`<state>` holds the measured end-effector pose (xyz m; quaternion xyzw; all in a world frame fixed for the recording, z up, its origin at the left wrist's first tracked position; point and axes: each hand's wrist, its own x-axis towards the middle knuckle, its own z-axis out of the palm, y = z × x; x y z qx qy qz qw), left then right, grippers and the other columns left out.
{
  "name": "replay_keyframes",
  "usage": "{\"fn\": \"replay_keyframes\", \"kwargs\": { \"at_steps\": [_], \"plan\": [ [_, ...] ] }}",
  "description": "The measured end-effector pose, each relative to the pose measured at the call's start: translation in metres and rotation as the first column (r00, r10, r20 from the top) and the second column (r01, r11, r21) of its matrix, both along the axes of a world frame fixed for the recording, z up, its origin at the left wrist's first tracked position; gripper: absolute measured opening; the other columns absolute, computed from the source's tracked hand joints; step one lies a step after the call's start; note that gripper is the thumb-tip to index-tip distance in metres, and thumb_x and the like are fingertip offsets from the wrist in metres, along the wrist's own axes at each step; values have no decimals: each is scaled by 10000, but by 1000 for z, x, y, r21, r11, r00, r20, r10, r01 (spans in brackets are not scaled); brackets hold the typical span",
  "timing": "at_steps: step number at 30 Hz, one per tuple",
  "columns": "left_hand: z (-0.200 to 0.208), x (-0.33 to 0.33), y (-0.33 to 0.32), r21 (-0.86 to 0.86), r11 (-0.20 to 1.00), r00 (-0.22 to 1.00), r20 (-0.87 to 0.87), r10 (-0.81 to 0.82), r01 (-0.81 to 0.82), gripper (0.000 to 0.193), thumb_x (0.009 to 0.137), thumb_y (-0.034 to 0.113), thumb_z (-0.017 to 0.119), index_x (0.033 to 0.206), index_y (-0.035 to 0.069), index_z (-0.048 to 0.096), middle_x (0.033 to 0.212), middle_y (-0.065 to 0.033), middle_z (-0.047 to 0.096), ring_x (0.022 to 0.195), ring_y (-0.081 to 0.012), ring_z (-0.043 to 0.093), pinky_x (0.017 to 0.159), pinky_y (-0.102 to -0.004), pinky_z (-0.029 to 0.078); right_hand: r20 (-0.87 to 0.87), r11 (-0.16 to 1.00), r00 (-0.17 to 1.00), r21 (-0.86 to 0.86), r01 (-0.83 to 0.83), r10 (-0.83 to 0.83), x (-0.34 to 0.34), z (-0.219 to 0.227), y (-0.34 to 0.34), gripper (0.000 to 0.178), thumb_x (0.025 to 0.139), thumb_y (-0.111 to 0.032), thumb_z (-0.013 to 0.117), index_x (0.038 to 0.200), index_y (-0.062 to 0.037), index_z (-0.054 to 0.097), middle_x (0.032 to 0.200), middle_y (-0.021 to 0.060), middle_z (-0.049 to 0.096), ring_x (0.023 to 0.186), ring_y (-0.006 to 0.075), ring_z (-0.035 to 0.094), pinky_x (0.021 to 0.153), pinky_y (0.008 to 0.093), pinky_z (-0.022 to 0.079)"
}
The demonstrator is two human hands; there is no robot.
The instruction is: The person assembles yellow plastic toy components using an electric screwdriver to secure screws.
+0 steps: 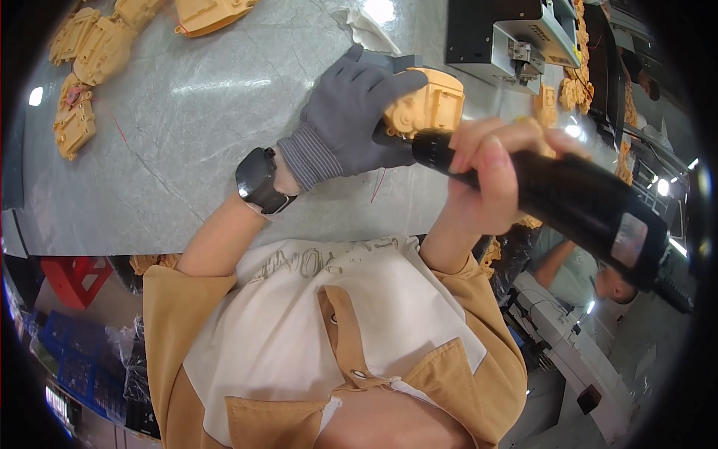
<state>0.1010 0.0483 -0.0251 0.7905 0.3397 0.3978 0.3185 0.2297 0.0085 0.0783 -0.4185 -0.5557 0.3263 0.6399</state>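
My left hand [351,112], in a grey knit glove, is closed around a yellow plastic housing [437,101] above the grey table. Its moulded inner side, with round and boxy features, faces me. In my bare right hand [493,165] is a black electric screwdriver [583,198], held almost level. Its nose points left and meets the lower edge of the housing; the bit's tip is too small to make out. A dark grey block [407,61] shows just behind the gloved fingers.
Several yellow housings [101,52] lie at the table's far left, and another [213,13] at the back. A black and silver machine [516,45] stands at the back right, near more yellow parts [576,93]. Below the table are a red stand [75,278] and blue crates [78,359]. Another person [572,269] is at right.
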Motion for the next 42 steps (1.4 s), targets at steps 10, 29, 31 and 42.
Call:
{"fn": "replay_keyframes", "kwargs": {
  "at_steps": [10,29,31,42],
  "plan": [
    [-4,1,-1,32,999,999,-17,28,-28,740,623,270,770,1296,139,492,1079,-96,584,1102,-317,522,1061,-468,345,3,995,1000,95,25,-26,-2,5,1,487,786,4,482,1252,-90,378,627,71,458,488,186,462,514,364,414],
    [-2,1,1,99,995,999,18,27,-29,684,690,348,757,1276,100,505,1044,-103,598,1060,-316,545,1025,-457,368,-376,997,924,-32,64,-72,18,-5,10,475,795,-27,487,1249,-107,372,620,62,449,489,180,462,583,380,448],
    [-3,2,0,102,994,999,25,31,-33,690,686,355,762,1268,86,508,1028,-108,599,1050,-318,550,1009,-454,379,-369,996,925,-44,84,-94,20,-5,10,469,795,-35,492,1245,-108,378,617,59,441,487,177,458,584,381,446],
    [0,-1,-1,122,992,1000,-5,27,-26,668,702,351,760,1259,78,512,1002,-117,591,1022,-318,552,977,-456,393,-440,989,887,-95,111,-142,27,-4,7,461,807,-54,497,1250,-128,393,648,23,417,525,160,455,586,364,413]
  ]
}}
